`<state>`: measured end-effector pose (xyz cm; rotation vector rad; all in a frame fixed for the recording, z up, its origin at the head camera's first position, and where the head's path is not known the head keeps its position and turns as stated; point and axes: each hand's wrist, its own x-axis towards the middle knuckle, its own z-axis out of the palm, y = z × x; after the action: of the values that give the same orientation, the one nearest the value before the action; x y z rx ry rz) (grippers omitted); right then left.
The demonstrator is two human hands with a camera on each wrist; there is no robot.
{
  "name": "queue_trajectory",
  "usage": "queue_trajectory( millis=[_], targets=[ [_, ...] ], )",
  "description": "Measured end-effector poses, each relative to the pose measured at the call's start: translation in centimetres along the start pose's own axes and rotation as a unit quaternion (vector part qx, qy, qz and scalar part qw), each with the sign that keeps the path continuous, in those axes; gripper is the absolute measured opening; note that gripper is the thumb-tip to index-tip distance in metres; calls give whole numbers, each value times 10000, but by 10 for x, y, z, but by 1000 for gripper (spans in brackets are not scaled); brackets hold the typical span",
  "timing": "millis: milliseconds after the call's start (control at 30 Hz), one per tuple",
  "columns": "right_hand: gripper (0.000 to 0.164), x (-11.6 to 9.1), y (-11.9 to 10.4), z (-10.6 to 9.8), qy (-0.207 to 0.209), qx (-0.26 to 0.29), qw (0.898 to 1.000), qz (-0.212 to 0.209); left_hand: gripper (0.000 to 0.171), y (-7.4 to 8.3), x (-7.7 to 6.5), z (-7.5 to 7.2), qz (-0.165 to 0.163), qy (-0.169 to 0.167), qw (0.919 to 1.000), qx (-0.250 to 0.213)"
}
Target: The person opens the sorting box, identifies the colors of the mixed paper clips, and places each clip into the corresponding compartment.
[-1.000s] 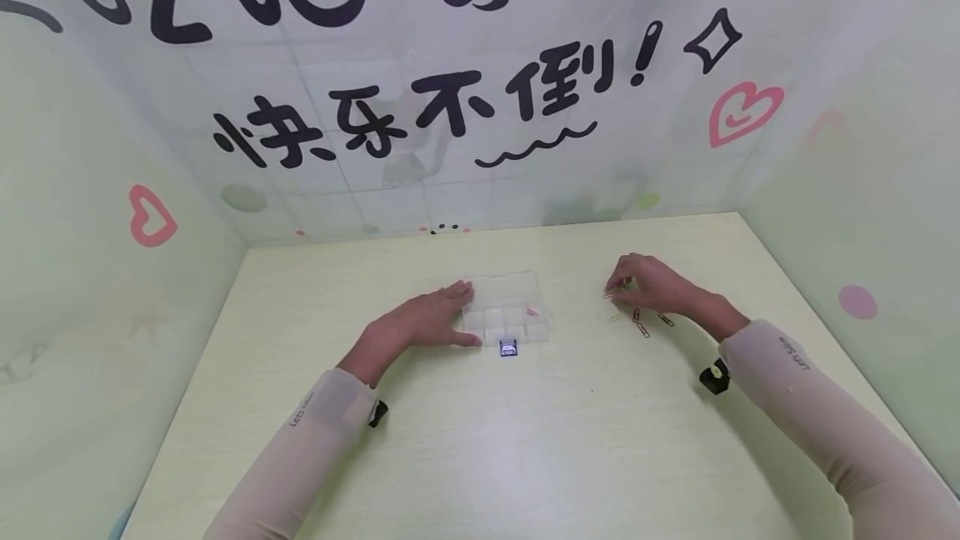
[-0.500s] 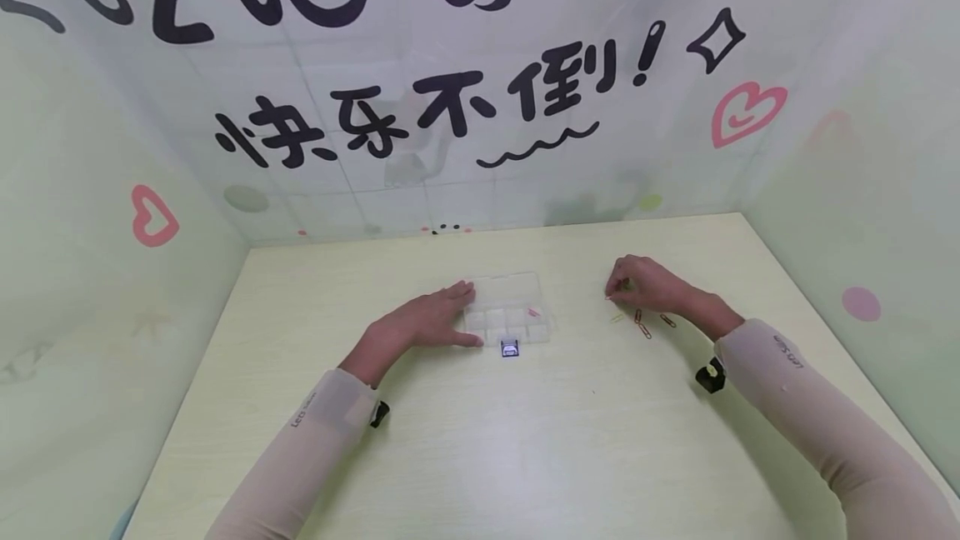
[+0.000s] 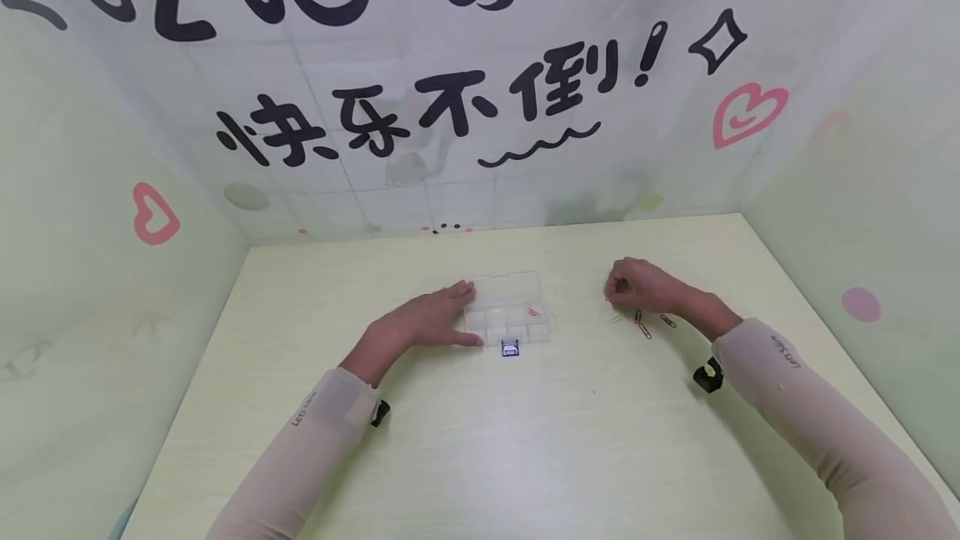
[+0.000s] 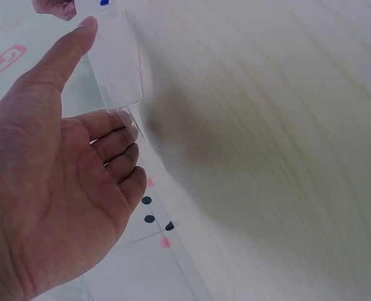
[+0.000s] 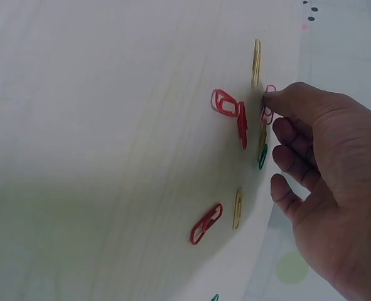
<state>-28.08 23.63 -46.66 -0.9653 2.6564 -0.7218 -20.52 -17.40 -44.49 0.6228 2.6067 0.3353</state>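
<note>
My left hand (image 3: 431,319) rests at the left end of a clear plastic compartment box (image 3: 504,288), its fingers extended and its thumb along the near side. The box lies with its lid open, and a small pink item (image 3: 534,312) sits in one right-hand compartment. To the right, my right hand (image 3: 647,286) is down at the tabletop. In the right wrist view its thumb and forefinger pinch a pink paper clip (image 5: 270,115). Around it lie red paper clips (image 5: 206,223), gold paper clips (image 5: 256,63) and a green paper clip (image 5: 263,157).
A blue-and-white label (image 3: 510,347) is at the box's front edge. The pale wooden table (image 3: 525,440) is enclosed by printed walls at the back (image 3: 420,198) and sides. Black wrist mounts (image 3: 708,375) hang beneath both forearms.
My right hand's fingers have closed together at the tabletop, its knuckles slightly lower, around the pink paper clip. The left hand and box have stayed in place.
</note>
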Motion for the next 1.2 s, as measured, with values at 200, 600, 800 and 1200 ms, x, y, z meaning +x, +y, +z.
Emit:
queue_trajectory(
  millis=[200, 600, 800, 1200],
  targets=[
    [10, -1, -5, 0, 138, -41, 9998, -146, 102, 0, 1, -2, -22, -17, 10000, 2],
    [14, 0, -20, 2, 409, -3, 9982, -442, 102, 2, 1, -1, -16, -30, 10000, -21],
    [13, 3, -32, 1, 498, -97, 9971, -559, 102, 3, 0, -1, 27, -14, 10000, 32],
    [11, 20, -60, 9, 599, -69, 9944, -870, 102, 2, 0, -3, 71, -17, 10000, 66]
  ],
)
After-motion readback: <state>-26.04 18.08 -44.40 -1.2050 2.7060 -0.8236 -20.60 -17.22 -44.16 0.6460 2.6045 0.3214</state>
